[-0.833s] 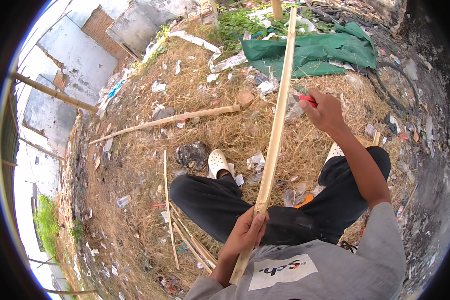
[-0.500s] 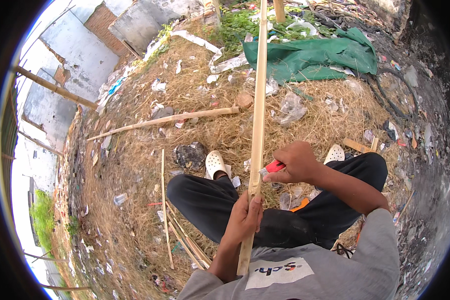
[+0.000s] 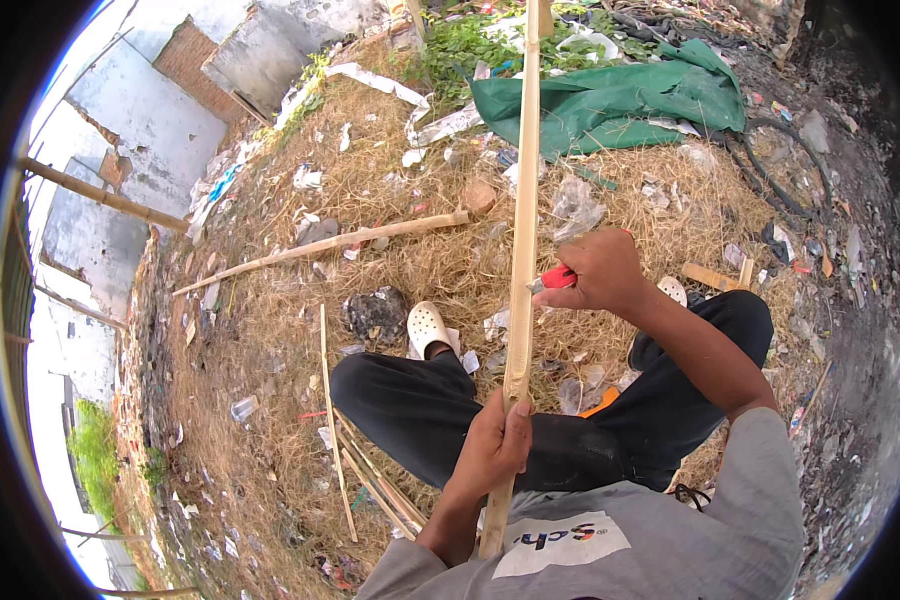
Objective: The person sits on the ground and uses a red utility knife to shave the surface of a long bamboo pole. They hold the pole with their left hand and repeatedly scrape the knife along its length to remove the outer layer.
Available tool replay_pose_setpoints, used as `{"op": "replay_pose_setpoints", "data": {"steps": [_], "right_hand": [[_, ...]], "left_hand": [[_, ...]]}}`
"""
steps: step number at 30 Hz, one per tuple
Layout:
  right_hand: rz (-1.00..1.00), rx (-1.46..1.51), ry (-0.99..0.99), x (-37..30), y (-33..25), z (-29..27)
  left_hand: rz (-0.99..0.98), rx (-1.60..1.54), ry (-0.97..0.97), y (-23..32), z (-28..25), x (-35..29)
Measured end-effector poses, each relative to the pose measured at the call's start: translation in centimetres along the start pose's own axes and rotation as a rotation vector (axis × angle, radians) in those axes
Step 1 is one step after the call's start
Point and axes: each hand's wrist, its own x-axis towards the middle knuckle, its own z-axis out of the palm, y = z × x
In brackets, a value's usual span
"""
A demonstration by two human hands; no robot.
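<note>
Outdoors, on rough ground point(image 3: 270, 350) matted with dry straw and strewn with litter point(image 3: 575, 205). Greyer and darker toward the right rim. At upper left, pale flaking walls point(image 3: 150, 95) with a patch of bare brick point(image 3: 192, 62). Farther out, a crumpled green sheet point(image 3: 620, 108), with weeds point(image 3: 470, 52) beyond and a black hose point(image 3: 822, 182) to the right. Left of centre, a pole point(image 3: 370, 235) flat on the straw, a black lump point(image 3: 375, 312) nearer in, a thin stick point(image 3: 334, 425) and a bundle of slats point(image 3: 382, 482) by the left leg point(image 3: 400, 395).

Strip point(image 3: 526, 205) of pale split wood: upright in view, between the legs, lower end against the grey shirt point(image 3: 710, 530). Clamped low down by the left hand point(image 3: 500, 440), thumb on top. Right hand point(image 3: 602, 270) closed round the red handle of a knife point(image 3: 560, 277), blade at the strip's right edge.

Hard to make out: cannot tell whether blade bites or merely touches. Far end of strip cut off by the upper edge. Left fingertips mostly hidden under the strip. Right shoe point(image 3: 673, 290) partly covered by the knee; something orange point(image 3: 600, 403) between the legs, kind unclear.
</note>
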Motion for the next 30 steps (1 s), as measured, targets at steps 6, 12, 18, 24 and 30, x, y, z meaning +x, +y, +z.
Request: {"op": "replay_pose_setpoints", "data": {"steps": [6, 12, 18, 24, 30], "right_hand": [[0.01, -0.08, 0.029, 0.8, 2.0, 0.1], [0.533, -0.149, 0.039, 2.6, 7.9, -1.2], [0.302, 0.007, 0.026, 0.6, 3.3, -0.5], [0.017, 0.141, -0.108, -1.5, -3.0, -0.8], [-0.115, -0.012, 0.043, -0.2, -1.4, 0.0]], "left_hand": [[-0.009, -0.007, -0.009, -0.1, 0.1, -0.7], [-0.04, -0.04, -0.153, -1.1, 0.3, -2.7], [-0.023, -0.062, -0.075, -1.8, 0.4, -2.4], [0.023, 0.05, 0.044, -0.4, -0.4, -0.6], [0.055, 0.101, 0.076, -0.9, -0.1, -0.1]]}}
